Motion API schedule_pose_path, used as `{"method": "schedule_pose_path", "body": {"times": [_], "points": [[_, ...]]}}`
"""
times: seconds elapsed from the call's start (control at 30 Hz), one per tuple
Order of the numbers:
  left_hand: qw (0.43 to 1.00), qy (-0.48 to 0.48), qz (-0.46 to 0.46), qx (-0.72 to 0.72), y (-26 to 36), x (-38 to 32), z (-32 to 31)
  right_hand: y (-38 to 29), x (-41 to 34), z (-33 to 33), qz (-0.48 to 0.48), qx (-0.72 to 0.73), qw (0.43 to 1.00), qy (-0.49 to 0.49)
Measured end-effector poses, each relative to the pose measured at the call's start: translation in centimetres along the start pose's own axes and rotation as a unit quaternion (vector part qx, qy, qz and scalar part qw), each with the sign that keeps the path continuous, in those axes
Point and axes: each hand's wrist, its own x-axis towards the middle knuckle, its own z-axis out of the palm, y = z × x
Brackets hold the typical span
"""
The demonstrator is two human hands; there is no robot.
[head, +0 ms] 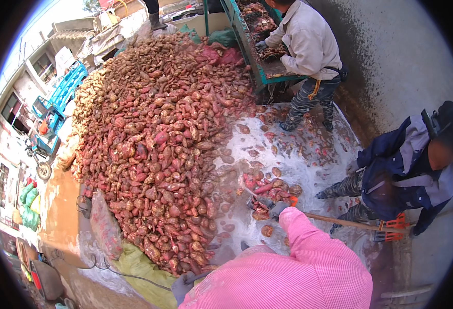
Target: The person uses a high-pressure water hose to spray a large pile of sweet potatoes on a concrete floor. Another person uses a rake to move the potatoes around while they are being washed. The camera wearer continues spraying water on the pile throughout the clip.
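Observation:
My right hand (278, 210), in a grey glove, grips a long wooden handle (350, 222) running to the right. A dark tool head (264, 201) lies beyond that hand, beside wet sweet potatoes (271, 189). At the lower left my gloved left hand (183, 286) is closed around a dark rod or hose (202, 275); which of these it is cannot be made out. My pink sleeves and body hide the rest of it. A large heap of sweet potatoes (160, 146) stands before me, its lower right edge in foamy water (234, 170).
One co-worker (311, 42) leans over a green metal trough (249, 54). Another co-worker (400, 174) stands at the right beside an orange fork (394, 227). A black cable or hose (133, 275) crosses a yellow-green sack (137, 258). A blue three-wheeler (52, 116) is parked left.

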Motion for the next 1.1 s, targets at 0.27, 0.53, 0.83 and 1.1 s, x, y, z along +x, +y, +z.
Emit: {"method": "schedule_pose_path", "body": {"times": [0.27,0.53,0.83,1.1], "points": [[0.999,0.037,-0.004,-0.009,3.3,-0.8,-1.1,1.5,0.7,0.9,-0.012,0.026,1.000,-0.006],[0.999,0.010,-0.050,0.018,3.5,-0.7,-1.2,1.1,1.1,-0.6,-0.013,-0.016,1.000,-0.007],[0.998,0.045,-0.043,-0.011,3.2,-2.1,-1.5,-0.6,4.9,-3.6,-0.087,0.134,0.981,0.111],[0.996,0.069,0.042,-0.026,4.2,-3.1,-1.0,-7.3,3.6,-6.4,-0.138,0.122,0.975,0.126]]}}
